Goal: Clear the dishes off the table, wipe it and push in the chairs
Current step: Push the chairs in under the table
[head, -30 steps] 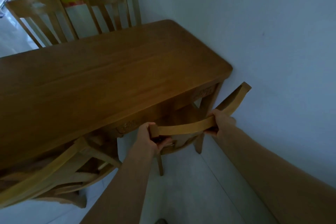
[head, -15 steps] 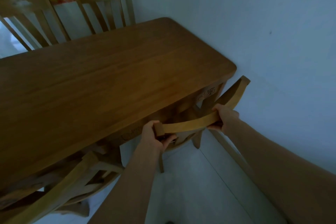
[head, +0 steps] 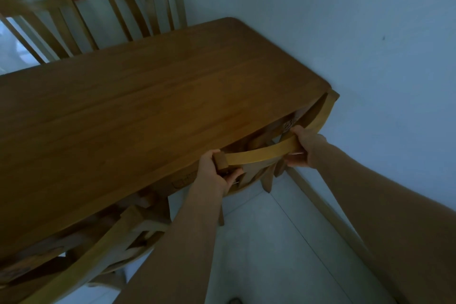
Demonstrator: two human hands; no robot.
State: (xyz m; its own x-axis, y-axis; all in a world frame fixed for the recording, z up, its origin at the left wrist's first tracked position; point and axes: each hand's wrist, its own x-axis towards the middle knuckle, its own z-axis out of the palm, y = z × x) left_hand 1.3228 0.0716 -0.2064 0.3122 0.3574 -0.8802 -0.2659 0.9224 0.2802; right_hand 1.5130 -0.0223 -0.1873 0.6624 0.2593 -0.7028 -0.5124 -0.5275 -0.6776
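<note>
Wooden chair (head: pixel 261 155) sits nearly tucked under the surface (head: pixel 153 116), its curved top rail just beside the near edge. The left hand (head: pixel 214 170) grips the rail's left end, the right hand (head: pixel 304 145) curls round mid-rail. Pushing on likely pinches fingers against the edge, or scrapes the wall (head: pixel 370 61).

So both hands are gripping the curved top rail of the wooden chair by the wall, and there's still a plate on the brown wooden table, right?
Not quite. The head view shows no plate on the brown wooden table. Left hand and right hand do grip the wooden chair's curved top rail.
</note>
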